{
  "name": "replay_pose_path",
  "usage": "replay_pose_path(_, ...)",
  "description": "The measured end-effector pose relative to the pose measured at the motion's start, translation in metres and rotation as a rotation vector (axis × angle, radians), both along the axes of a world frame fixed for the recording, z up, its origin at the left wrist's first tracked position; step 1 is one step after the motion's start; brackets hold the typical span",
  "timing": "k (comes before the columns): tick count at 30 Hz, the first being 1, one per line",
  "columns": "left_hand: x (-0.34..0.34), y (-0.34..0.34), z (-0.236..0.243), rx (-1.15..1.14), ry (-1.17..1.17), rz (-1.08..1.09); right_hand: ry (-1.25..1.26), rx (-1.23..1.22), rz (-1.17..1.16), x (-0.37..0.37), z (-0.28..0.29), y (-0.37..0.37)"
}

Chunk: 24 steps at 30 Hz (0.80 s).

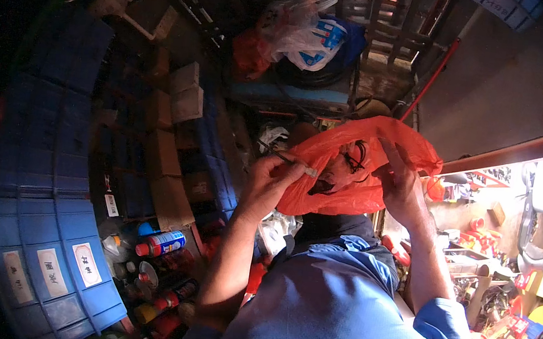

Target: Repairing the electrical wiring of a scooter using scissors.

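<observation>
A red plastic bag [354, 203] hangs between my hands with its mouth spread wide. Dark, thin, cable-like items [354, 157] lie inside it, along with shapes too shadowed to name. My left hand [273, 181] is closed at the bag's left rim. Between its fingers there is also a thin dark piece with a pale tip [311, 172], whose kind I cannot make out. At the right rim, my right hand [402, 188] grips the plastic, its thumb and fingers bent around the edge.
Blue drawer boxes [72, 241] with white labels line the left side. Spray cans [161, 244] and bottles stand beside them, near cardboard boxes [166, 152]. Ahead, plastic bags [299, 33] rest on a blue surface [286, 94]. Cluttered goods [494, 259] fill the bright right side.
</observation>
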<state>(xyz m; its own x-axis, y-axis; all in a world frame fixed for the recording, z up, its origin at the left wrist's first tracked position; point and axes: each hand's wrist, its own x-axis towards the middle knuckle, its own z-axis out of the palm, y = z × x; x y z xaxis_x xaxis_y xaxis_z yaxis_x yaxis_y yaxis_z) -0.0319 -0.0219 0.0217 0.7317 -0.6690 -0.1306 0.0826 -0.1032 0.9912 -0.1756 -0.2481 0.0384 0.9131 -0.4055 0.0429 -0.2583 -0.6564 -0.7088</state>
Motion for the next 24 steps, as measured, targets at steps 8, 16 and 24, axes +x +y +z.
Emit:
replay_pose_path(8, -0.005, 0.002, 0.001, -0.035, 0.135, 0.191, 0.023, 0.064, 0.050, -0.016, -0.006, 0.001)
replay_pose_path(16, 0.000, 0.035, -0.019, -0.202, 0.315, 0.271, 0.125, 0.085, 0.482, -0.033, -0.006, 0.030)
replay_pose_path(24, -0.001, 0.036, -0.023, -0.268, 0.298, 0.318, 0.035, 0.082, 0.413, -0.038, 0.009, 0.023)
